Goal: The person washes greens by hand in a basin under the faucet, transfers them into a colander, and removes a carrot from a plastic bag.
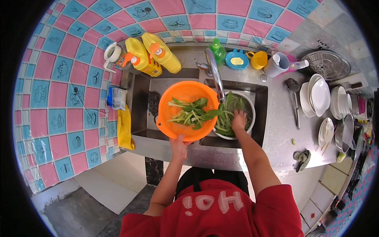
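An orange plastic colander (pixel 167 97) is over the divider of a double steel sink, mostly above the left basin. My left hand (pixel 178 147) grips its near rim. Leafy greens with pale stems (pixel 189 114) lie inside it. In the right basin a round, light-rimmed bowl (pixel 253 110) holds water and more leafy greens (pixel 224 123). My right hand (pixel 239 119) is in this bowl, fingers partly under water beside the greens; whether it grips any leaves I cannot tell. The curved chrome faucet (pixel 217 77) reaches over the bowl's left edge, near the colander's right rim.
Yellow detergent bottles (pixel 161 53), a green pump bottle (pixel 217 52), a blue soap dish (pixel 237 60) and a yellow mug (pixel 258 60) line the back. A yellow rubber glove (pixel 124 129) hangs left. On the right counter are a ladle-like utensil (pixel 296 103), white dishes (pixel 320 96) and a cloth (pixel 302 160).
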Motion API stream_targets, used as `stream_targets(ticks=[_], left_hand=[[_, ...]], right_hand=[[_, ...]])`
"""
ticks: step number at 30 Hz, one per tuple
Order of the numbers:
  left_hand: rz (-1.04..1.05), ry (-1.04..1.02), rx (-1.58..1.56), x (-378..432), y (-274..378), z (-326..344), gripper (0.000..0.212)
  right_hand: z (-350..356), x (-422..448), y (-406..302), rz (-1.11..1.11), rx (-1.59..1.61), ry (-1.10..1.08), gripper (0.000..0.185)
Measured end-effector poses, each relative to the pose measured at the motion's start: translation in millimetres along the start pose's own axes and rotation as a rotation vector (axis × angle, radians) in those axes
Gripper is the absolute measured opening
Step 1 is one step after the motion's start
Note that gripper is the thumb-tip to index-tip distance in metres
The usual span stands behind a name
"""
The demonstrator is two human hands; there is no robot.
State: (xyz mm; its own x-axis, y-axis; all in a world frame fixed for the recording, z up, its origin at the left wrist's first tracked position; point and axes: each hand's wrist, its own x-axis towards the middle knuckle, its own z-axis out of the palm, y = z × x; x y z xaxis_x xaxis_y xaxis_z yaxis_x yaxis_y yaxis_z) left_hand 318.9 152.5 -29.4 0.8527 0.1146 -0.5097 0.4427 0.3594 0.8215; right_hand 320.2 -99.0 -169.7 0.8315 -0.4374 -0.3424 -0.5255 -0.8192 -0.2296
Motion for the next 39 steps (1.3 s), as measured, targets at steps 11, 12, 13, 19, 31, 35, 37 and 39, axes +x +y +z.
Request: stream_targets(ticks=[11, 12, 13, 19, 31, 35, 37, 39], left_hand=[[-0.01, -0.001, -0.035, -0.9, 4.8, -1.3, 0.041], [-0.015, -0.001, -0.019, -1.0, 4.4, -0.1, 0.04], [-0.022, -0.003, -0.002, -1.2, 4.0, 2.0, 0.04], [-0.01, -0.012, -0.006, -1.6, 1.9, 4.9, 0.039], [0.122, -0.095, 0.1, 9.6, -18.2, 13.5, 0.044], [0.201, -0.087, 0.125, 11.0, -28.8, 18.5, 0.047], [0.245, -0.131, 0.148, 11.7, -30.2, 19.6, 0.049], [0.221, -0.139, 0.134, 10.5, -28.3, 21.2, 0.049]], right_hand=[[1.3, -5.9, -8.1, 0.057, 0.082, 0.099, 0.053], [8.3, -2.6, -5.2, 0.057, 0.086, 0.101, 0.053], [17.9, 2.2, 0.7, 0.004, -0.039, 0.064, 0.052], [7.7, 20.7, 5.5, 0.082, 0.249, 0.004, 0.044], [-118.9, -44.5, -15.7, -0.171, 0.592, 0.383, 0.037], [-157.3, -63.8, -45.7, -0.251, 0.712, 0.366, 0.032], [-158.6, -66.6, -61.7, -0.262, 0.738, 0.378, 0.031], [-156.9, -64.8, -78.9, -0.333, 0.831, 0.318, 0.031]])
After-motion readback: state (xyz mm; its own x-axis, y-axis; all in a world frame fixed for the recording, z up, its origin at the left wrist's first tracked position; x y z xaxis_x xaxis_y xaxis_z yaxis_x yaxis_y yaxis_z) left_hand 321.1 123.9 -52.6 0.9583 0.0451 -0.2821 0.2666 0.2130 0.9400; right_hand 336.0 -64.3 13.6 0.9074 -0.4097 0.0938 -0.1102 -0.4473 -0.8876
